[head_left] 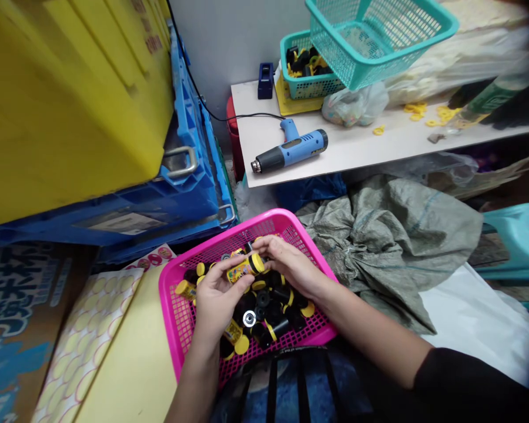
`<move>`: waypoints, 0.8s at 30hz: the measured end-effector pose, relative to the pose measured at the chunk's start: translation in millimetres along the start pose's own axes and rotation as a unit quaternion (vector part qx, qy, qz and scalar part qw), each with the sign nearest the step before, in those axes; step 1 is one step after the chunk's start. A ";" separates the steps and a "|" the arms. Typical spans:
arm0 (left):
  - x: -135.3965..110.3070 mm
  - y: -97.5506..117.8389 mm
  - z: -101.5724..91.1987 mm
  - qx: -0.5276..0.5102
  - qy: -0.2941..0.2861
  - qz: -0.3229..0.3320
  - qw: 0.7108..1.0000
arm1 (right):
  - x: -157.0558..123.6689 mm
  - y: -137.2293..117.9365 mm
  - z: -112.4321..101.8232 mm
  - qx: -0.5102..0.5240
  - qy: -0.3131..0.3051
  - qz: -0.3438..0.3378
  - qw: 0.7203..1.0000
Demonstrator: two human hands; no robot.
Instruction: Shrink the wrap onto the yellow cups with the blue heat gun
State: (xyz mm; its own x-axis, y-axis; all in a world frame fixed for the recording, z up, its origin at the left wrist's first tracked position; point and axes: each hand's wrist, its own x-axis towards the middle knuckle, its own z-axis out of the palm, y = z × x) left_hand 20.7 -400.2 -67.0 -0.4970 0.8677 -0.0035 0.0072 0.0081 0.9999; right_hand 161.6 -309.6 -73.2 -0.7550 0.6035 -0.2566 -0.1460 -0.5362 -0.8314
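My left hand (214, 292) and my right hand (286, 263) meet over a pink mesh basket (171, 305) on my lap. Together they grip one small bottle (245, 267) with a yellow label and a yellow cap, held on its side. My left fingers wrap its body; my right fingers pinch the cap end. Below them the basket holds several black and yellow bottles and caps (271, 311).
A white shelf board (357, 150) carries a blue heat gun (291, 150), two teal baskets (379, 35), a plastic bag and loose yellow rings. Yellow and blue crates (114, 147) stack at left. A grey sack (392, 247) lies at right, sticker sheets (92, 329) at left.
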 end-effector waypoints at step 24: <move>-22.3 -0.5 -97.5 0.389 0.048 0.019 0.920 | 28.5 -17.8 -7.0 -0.467 0.054 0.049 0.881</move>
State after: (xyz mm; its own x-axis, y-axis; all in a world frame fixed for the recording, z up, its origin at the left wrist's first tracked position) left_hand -52.8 -467.9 -66.4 -0.5576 0.8272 0.0696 0.6260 0.3640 0.6897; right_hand 147.2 -278.8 -69.2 -0.6626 0.6603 -0.3536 0.5442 0.1000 -0.8330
